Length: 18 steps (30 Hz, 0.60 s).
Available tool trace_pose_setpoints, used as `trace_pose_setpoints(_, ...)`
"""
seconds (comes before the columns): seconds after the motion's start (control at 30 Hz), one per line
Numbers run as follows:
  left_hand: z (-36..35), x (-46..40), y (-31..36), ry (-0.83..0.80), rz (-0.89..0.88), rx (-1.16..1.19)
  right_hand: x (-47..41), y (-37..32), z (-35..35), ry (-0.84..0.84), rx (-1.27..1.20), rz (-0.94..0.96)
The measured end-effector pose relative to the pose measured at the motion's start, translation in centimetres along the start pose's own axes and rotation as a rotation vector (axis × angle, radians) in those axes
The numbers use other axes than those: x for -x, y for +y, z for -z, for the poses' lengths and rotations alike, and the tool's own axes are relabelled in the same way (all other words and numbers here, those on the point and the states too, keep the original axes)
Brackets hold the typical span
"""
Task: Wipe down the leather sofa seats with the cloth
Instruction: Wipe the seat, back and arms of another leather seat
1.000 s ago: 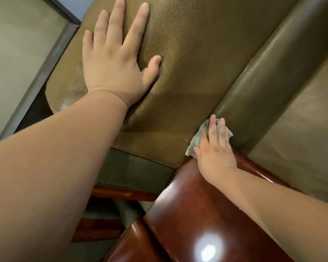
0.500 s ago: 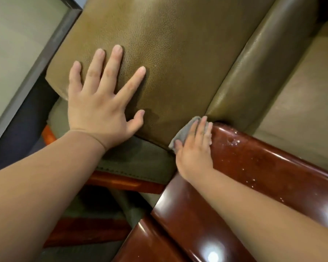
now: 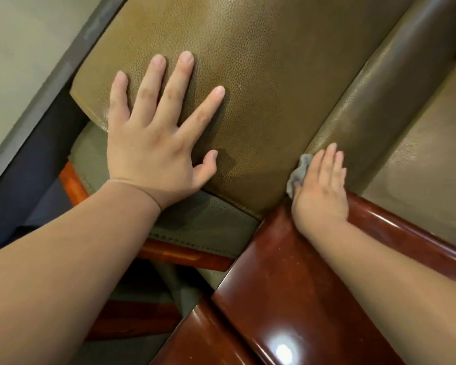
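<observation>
1. The left hand lay spread and flat on the near corner of the seat cushion, fingers straight, holding nothing, its heel close to the cushion's front edge.
2. The right hand pressed the cloth with straight fingers, right where the wooden armrest met the leather. Whether the thumb gripped the cloth I could not tell; it was hidden.
3. The cloth showed only as a grey crumple along that hand's left side, at the near end of the groove between the cushion and the leather side bolster.
4. That groove seemed to me what the next stroke turned on: its long axis ran away from the right hand, up and to the right, so the right hand was plainly the nearer; the left was well apart, across the cushion.
5. Counted: two hands, one cloth, one armrest, one bolster. A second leather panel lay beyond the bolster.
</observation>
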State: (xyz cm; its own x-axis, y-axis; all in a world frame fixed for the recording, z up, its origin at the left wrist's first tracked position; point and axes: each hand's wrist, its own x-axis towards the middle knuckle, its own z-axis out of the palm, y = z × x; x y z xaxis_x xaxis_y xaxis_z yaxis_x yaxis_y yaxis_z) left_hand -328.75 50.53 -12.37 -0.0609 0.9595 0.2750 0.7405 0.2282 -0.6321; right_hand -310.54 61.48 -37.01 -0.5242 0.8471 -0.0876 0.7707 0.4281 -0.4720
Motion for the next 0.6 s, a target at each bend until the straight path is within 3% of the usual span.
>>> trace_pose_setpoints(0.1,-0.1,0.0,0.1,0.012,-0.005,0.008,-1.2,-1.5,1.8,-0.001,-0.329,-0.122)
trace_pose_setpoints(0.23,0.1,0.1,0.2,0.027,0.028,0.038,4.5,-8.1,4.8,-0.045,-0.958,-0.083)
trace_pose_setpoints(0.3,0.1,0.1,0.1,0.057,0.052,0.079,4.5,-12.3,6.7,0.026,-1.112,0.037)
trace_pose_setpoints(0.37,0.0,0.1,0.1,0.105,0.069,0.119,2.6,-15.1,8.3,0.148,-1.087,0.215)
trace_pose_setpoints(0.43,-0.1,0.1,-0.1,0.120,0.082,0.142,0.6,-15.1,8.6,0.245,-0.901,0.305)
trace_pose_setpoints(0.5,0.0,0.4,-0.2,0.118,0.116,0.146,-0.3,-12.9,7.3,0.254,-0.737,0.274)
trace_pose_setpoints(0.6,0.1,0.1,-0.2,0.103,0.212,0.152,-0.4,-10.1,5.3,0.171,-0.704,0.086)
